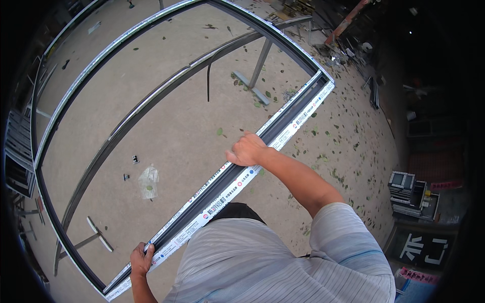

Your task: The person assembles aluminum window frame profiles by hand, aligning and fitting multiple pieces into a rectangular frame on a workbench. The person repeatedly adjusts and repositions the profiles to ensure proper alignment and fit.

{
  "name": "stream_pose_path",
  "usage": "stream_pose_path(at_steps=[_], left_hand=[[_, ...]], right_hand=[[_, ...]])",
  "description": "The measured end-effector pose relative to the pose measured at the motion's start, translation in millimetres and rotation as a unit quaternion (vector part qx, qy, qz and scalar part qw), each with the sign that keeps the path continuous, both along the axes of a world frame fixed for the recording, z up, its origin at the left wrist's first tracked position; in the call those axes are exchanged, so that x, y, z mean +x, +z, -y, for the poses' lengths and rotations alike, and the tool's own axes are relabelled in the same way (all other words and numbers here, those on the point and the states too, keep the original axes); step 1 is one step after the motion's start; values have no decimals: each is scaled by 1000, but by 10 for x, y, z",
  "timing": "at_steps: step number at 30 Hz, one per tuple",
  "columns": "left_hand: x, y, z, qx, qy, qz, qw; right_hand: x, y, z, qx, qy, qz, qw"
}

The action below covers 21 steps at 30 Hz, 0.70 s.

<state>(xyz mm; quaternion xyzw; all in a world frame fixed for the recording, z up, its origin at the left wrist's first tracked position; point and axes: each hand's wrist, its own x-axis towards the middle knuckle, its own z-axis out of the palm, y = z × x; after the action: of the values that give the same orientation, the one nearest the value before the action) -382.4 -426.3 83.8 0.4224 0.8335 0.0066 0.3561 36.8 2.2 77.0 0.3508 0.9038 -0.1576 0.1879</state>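
A large rectangular window frame (217,204) of dark metal profiles, partly covered in white printed film, spans the view in front of me. My right hand (247,149) is closed over its near rail, right of the middle. Further down the same rail, near the lower left corner, my left hand (142,258) grips it with the thumb on top. Under the frame, a long grey metal rail of a support stand (151,97) runs across, with a leg (260,64) and a flat foot at each end. A thin dark strip (208,83) hangs from this rail.
On the concrete floor lie a clear plastic scrap (148,181), small dark parts (135,159) and scattered leaves. Stacked metal frames (408,194) and a dark sign board (422,247) stand at the right. More profiles (20,144) are at the far left; debris (348,48) lies at the far right.
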Motion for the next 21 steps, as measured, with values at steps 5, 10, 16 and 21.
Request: stream_pose_path(at_steps=[5, 10, 16, 21], left_hand=[[28, 13, -9, 16, 4, -1, 1000], [-1, -34, 29, 30, 8, -11, 999], [-38, -100, 35, 58, 7, -41, 997], [-116, 21, -39, 59, -8, -59, 996]], right_hand=[[16, -36, 14, 16, 1, 0, 1000], [-22, -54, -16, 21, 11, 10, 1000], [-72, -110, -90, 28, 4, -16, 999], [-105, 1, -104, 32, 0, -32, 999]])
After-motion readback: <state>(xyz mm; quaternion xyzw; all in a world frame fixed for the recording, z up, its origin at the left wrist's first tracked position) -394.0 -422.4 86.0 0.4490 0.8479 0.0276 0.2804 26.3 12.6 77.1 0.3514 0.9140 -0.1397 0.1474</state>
